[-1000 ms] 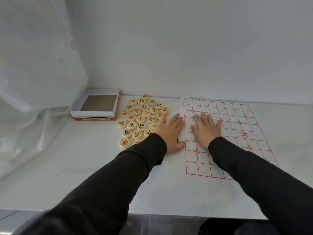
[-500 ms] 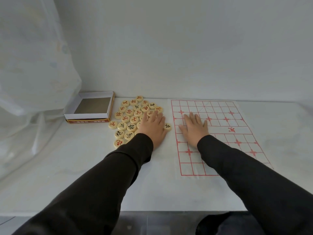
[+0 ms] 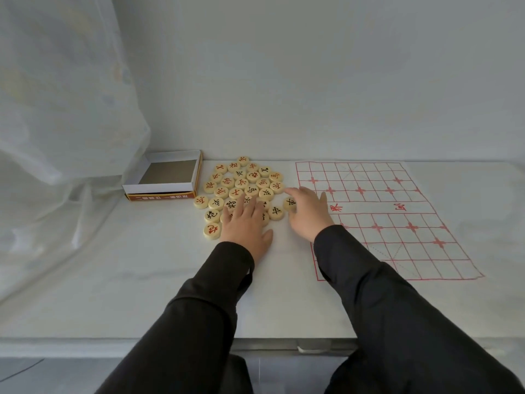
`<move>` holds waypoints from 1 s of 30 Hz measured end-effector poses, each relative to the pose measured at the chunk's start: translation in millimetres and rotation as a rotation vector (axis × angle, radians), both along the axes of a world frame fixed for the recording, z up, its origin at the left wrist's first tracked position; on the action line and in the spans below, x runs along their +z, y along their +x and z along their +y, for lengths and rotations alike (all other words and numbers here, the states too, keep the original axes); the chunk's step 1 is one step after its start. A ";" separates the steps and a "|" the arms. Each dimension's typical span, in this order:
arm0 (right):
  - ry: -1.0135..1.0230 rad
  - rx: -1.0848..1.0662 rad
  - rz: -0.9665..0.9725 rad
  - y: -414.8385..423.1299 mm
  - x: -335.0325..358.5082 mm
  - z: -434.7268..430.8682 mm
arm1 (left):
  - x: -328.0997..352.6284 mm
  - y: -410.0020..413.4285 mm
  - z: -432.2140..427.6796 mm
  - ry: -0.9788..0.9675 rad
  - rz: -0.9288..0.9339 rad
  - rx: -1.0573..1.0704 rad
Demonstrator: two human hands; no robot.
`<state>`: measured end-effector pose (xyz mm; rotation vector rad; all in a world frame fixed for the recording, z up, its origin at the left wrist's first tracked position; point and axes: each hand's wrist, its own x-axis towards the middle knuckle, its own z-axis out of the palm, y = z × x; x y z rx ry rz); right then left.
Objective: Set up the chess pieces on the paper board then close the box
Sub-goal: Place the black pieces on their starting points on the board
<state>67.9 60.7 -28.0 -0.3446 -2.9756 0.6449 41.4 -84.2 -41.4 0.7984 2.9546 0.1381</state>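
Several round cream chess pieces (image 3: 241, 183) with red or black characters lie clustered on the white table, left of the paper board (image 3: 397, 223), a white sheet with a red grid. My left hand (image 3: 245, 226) rests flat, fingers spread, on the near pieces of the cluster and hides a few. My right hand (image 3: 308, 214) sits at the board's left edge, its fingers curled beside a black-marked piece (image 3: 290, 204) and touching it; whether it grips the piece is unclear. The open box (image 3: 170, 173), white inside with a red-and-yellow side, stands left of the pieces.
A sheer white curtain (image 3: 65, 137) hangs at the left and drapes onto the table beside the box. A plain white wall (image 3: 312, 81) runs right behind the table. The table's front edge (image 3: 170, 341) is close to my body.
My right hand has left the board and moved left to the pieces. My left hand slid further onto the cluster. The camera view has shifted, so everything sits a little differently in frame.
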 end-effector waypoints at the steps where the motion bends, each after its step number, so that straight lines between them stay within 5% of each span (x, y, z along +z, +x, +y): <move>1: 0.037 0.009 0.018 -3.3 -1.2 -0.4 | -0.9 -1.2 -0.5 0.030 -0.009 0.024; 13: -0.093 -0.009 0.249 2.0 12.4 4.3 | 11.0 5.5 8.8 0.036 -0.089 0.007; 22: -0.235 -0.146 0.159 46.8 36.0 32.3 | 13.2 32.5 21.3 -0.105 -0.054 -0.253; 30: -0.142 -0.059 -0.057 86.7 33.0 33.6 | 6.5 46.2 28.3 -0.163 -0.004 -0.280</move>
